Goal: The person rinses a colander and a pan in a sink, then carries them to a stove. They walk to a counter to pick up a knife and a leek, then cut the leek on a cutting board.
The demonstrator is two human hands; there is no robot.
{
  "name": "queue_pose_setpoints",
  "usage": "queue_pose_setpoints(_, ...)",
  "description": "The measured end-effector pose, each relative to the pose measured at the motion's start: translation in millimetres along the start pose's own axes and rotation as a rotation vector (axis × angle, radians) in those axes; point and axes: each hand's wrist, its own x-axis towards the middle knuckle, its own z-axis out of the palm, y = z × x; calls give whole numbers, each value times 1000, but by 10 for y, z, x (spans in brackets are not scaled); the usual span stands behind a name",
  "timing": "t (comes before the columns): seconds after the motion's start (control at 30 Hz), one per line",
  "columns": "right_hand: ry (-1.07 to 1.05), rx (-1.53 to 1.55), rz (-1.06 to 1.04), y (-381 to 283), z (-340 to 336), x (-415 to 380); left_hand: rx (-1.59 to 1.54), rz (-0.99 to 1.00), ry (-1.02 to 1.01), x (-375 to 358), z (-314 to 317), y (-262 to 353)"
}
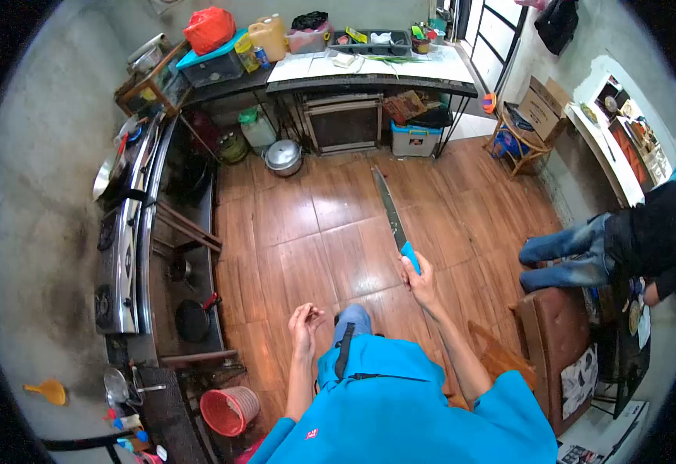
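My right hand (421, 280) is closed around the blue handle of a long knife (390, 213). Its blade points forward, away from me, above the tiled floor. To the left, in front of my body, my left hand (305, 325) hangs with loosely curled fingers, somewhat apart, and I see nothing held in it. A bent knee in blue jeans (353, 317) shows between my hands.
A gas stove (125, 255) on a metal stand lines the left wall. Ahead stands a white-topped table (431, 69), with a lidded pot (283, 157) on the floor nearby. A red bucket (226, 414) sits lower left. Another person (585, 247) stands right, near a brown chair (547, 340).
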Motion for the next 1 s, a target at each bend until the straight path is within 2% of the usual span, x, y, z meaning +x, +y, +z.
queue_pose_setpoints(0.17, -29, -221, -58, 301, -293, 1349, 29, -66, 32, 1001, 458, 119)
queue_pose_setpoints(0.23, 97, -460, -140, 385, -423, 1786, 55, -83, 7, 1618, 700, 221)
queue_pose_setpoints(0.33, 172, -691, 28, 725, -897, 2222, 197, -73, 44, 2561, 1099, 298)
queue_pose_setpoints(0.4, 282, -768, 91, 1027, -1303, 2283, 351, 79, 17, 3161, 1558, 431)
queue_pose_setpoints(0.5, 453, -701, 218, 1681, -1942, 2216, 416, -20, -110, 3963, 2256, 698)
queue_pose_setpoints(0.57, 614, -743, 362, 1621, -2009, 2106, 458, -45, -184, 4381, 2623, 739)
queue_pose_setpoints(0.63, 741, -793, 435, 1872, -2106, 1981, 463, 127, -311, 4546, 3138, 930)
queue_pose_setpoints(0.7, 807, -918, 581, 1897, -2002, 1966, 470, 64, -323, 4859, 3342, 930)
queue_pose_setpoints(0.83, 778, -912, 483, 1772, -2012, 2678, 471, -82, -321, 5442, 3579, 800)
queue_pose_setpoints(0.93, 740, -874, 367, 1673, -2067, 3494, 527, -145, -251, 5846, 3751, 775)
queue_pose_setpoints(0.97, 724, -863, 333, 1604, -2545, 3842, 548, -177, -214, 5994, 3781, 741)
queue_pose_setpoints(1.0, 706, -852, 298, 1547, -2404, 4352, 579, -119, -184, 6156, 3772, 670)
